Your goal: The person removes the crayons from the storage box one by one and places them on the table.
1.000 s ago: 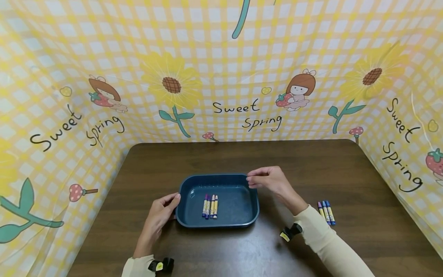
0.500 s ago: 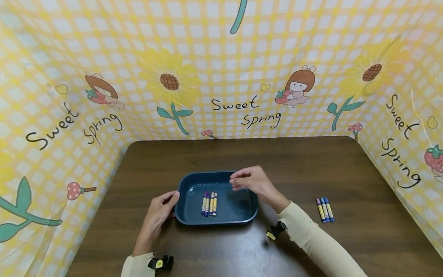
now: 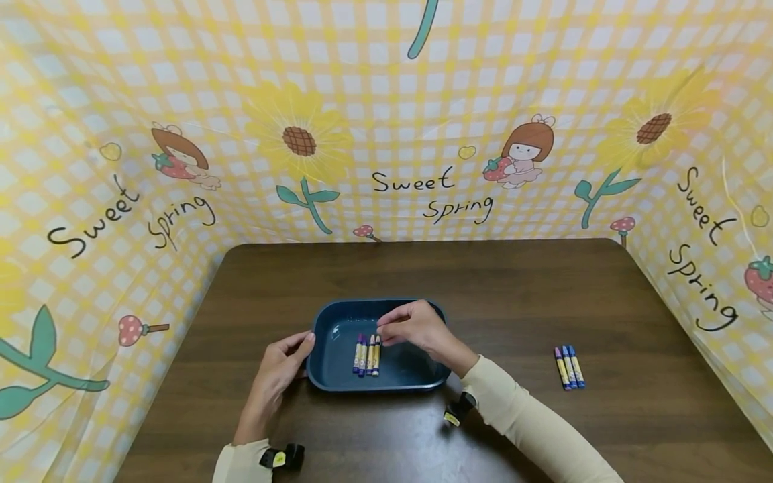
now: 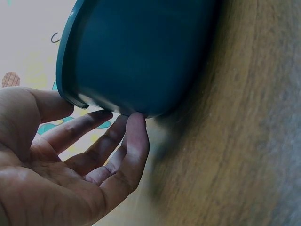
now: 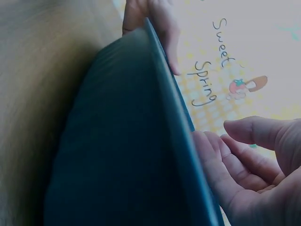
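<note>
A dark blue tray (image 3: 423, 365) stands on the table. My left hand (image 3: 280, 365) grips its left end; in the left wrist view the thumb lies at the rim and the fingers (image 4: 137, 136) touch the outer wall (image 4: 141, 52). Inside the tray, several crayons (image 3: 367, 355) lie side by side, with purple and pale tips and yellow wrappers. My right hand (image 3: 417, 329) reaches over the tray, its fingertips close to the rightmost crayon's upper end. The right wrist view shows the thumb (image 5: 249, 132) apart from loosely bent fingers, nothing visible between them; the tray wall hides the crayons there.
Three more crayons (image 3: 570, 367), one pink-tipped and two blue-tipped, lie in a row on the brown wooden table (image 3: 495, 282) to the right. A yellow checked cloth (image 3: 386, 121) with printed flowers and lettering hangs behind and at both sides.
My right hand has moved left from the tray's right rim across its inside to the crayons. The left hand stays at the tray's left end, and the crayons lie as before.
</note>
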